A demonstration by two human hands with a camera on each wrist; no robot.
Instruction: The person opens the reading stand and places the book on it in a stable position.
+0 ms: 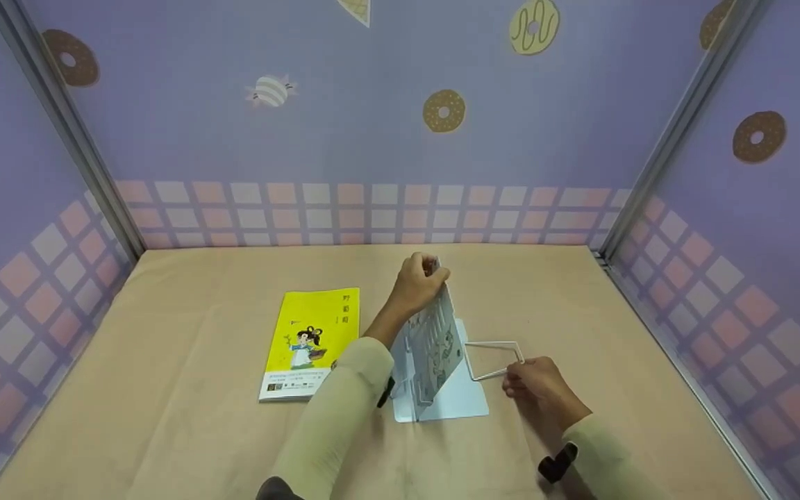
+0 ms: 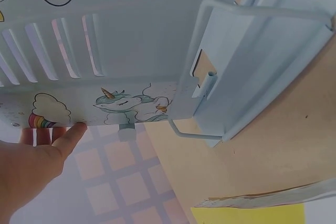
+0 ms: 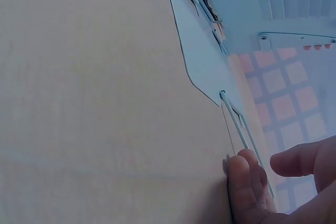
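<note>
A pale metal book stand has its printed panel raised at a steep tilt above a flat base plate. Slots and a unicorn drawing show on the panel in the left wrist view. My left hand pinches the panel's top edge, thumb on the printed face. A bent wire frame reaches out from the base to the right. At its outer corner, my right hand holds the wire with the fingertips, low over the table. In the right wrist view the thumb stands slightly apart from the fingers.
To the left of the stand, a yellow book lies flat, its cover showing a drawn figure with a basket. A beige cloth covers the table. Patterned panels on metal posts enclose the back and sides.
</note>
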